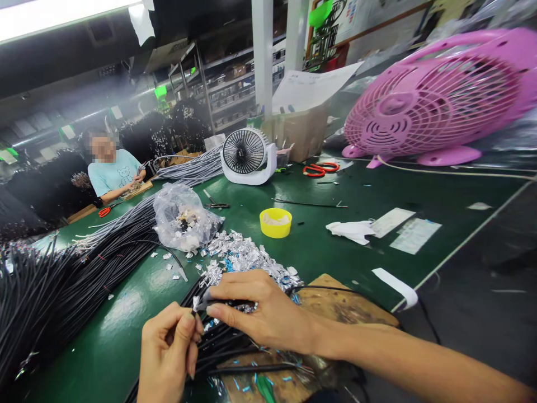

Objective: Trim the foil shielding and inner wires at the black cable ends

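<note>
My left hand is closed, thumb and fingers pinching a black cable near its end. A bit of silver foil shows at that end, just above the left fingertips. My right hand reaches over from the right, its index fingertip in a grey cover. Its thumb and index finger are pinched together at the foil; what lies between them is too small to make out. Under both hands lie black cables and a worn wooden board. One black cable on the board has its coloured wires fanned out.
Foil scraps are heaped beyond my hands, beside a plastic bag. A yellow tub, red-handled scissors, a white fan and a pink fan stand farther back. Cable bundles fill the left. A person sits beyond.
</note>
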The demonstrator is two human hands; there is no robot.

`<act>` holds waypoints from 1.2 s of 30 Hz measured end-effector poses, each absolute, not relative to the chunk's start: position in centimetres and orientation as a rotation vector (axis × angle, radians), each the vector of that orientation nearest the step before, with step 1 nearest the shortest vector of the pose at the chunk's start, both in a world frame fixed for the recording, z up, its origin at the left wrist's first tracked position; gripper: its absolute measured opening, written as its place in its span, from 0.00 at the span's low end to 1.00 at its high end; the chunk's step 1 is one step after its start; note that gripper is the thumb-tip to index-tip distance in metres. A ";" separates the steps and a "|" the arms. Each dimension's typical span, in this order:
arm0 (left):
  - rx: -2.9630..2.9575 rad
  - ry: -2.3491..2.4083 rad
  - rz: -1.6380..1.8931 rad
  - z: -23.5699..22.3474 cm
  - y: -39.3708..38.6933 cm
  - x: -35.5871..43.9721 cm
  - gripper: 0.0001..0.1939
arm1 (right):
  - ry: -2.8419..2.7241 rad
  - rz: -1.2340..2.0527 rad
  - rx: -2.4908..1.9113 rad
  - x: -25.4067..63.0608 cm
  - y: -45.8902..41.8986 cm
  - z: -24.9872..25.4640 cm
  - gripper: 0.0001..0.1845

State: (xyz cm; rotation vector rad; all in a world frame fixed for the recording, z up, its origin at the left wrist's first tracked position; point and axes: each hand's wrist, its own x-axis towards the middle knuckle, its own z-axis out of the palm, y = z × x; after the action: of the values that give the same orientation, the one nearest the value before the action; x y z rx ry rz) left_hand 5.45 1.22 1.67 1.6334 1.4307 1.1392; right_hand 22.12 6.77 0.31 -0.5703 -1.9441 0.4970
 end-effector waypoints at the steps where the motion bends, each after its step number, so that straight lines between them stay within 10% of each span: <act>1: 1.628 1.408 1.106 1.7 1.2 5.3 0.27 | -1.947 0.542 -0.547 22.2 6.9 0.5 0.15; 24: 1.870 1.281 0.717 1.3 -0.5 5.4 0.11 | -2.607 1.509 0.072 23.0 9.3 3.1 0.06; 36: 1.802 1.267 0.982 3.3 -0.1 4.8 0.23 | -1.955 1.612 -0.383 22.0 9.8 0.4 0.07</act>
State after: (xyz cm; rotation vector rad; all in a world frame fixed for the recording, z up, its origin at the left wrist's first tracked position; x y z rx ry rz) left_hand 4.83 -0.15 3.35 1.8016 1.2667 0.9820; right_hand 22.03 9.83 0.44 -0.3830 -1.9549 1.6123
